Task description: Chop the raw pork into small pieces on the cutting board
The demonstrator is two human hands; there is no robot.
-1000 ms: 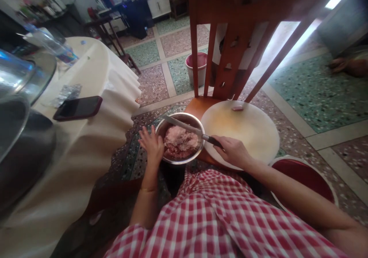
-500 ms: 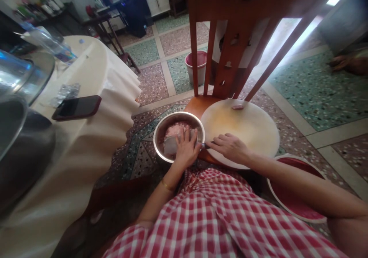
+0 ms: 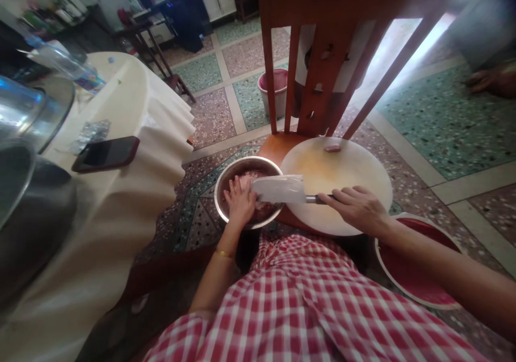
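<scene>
My right hand (image 3: 357, 207) is closed around the dark handle of a cleaver (image 3: 280, 189). The broad blade lies flat and reaches from over the round cutting board (image 3: 363, 163) to over the metal bowl (image 3: 221, 208). My left hand (image 3: 241, 199) is over the bowl with its fingers spread, at the tip end of the blade. Pink chopped meat (image 3: 250, 174) shows in the bowl, partly hidden by the hand and the blade. One small piece of meat (image 3: 332, 148) lies at the far edge of the board.
The board rests on a wooden chair (image 3: 278, 142) with a tall slatted back. A red-lined bucket (image 3: 403, 276) stands to the right, and a bin (image 3: 278, 77) behind the chair. On the left, a cloth-covered table (image 3: 133, 90) carries a phone (image 3: 105, 154), a plastic bottle (image 3: 74, 69) and a large pot (image 3: 40, 211).
My right hand has drawn the cleaver rightward, so its blade now sits partly out of the bowl. The left hand has come off the blade's face and shifted left over the bowl.
</scene>
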